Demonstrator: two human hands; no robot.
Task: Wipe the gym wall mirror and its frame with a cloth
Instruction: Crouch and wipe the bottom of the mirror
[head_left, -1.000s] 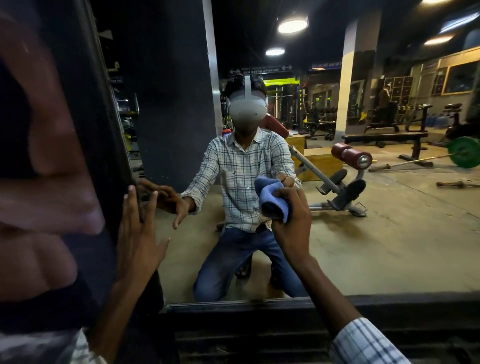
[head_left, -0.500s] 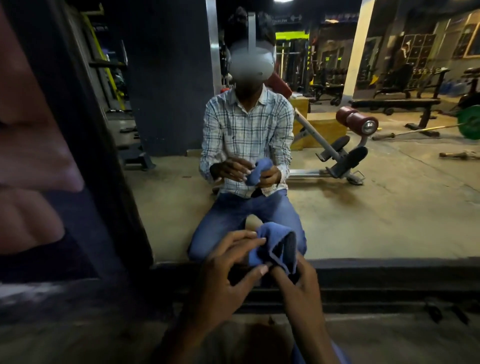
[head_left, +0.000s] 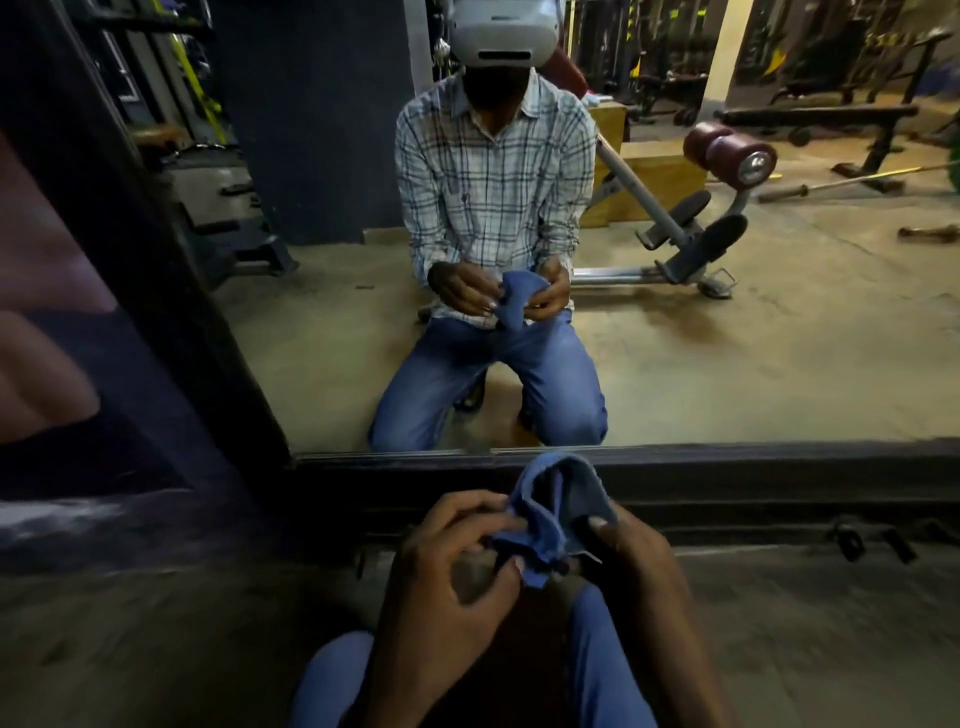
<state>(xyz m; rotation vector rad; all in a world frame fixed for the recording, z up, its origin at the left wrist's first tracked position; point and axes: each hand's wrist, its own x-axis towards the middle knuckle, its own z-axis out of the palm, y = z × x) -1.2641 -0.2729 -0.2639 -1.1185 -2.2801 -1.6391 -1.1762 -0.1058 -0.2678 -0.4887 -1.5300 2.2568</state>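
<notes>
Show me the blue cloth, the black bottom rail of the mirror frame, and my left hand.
crumpled blue cloth (head_left: 553, 499): head view, its raised upper fold.
black bottom rail of the mirror frame (head_left: 779, 475): head view, bare stretch right of the cloth.
left hand (head_left: 447, 571): head view, back of the hand.

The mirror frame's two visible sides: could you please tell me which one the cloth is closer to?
The bottom rail: the blue cloth overlaps it in this view, while the left upright stands well off to the side.
</notes>
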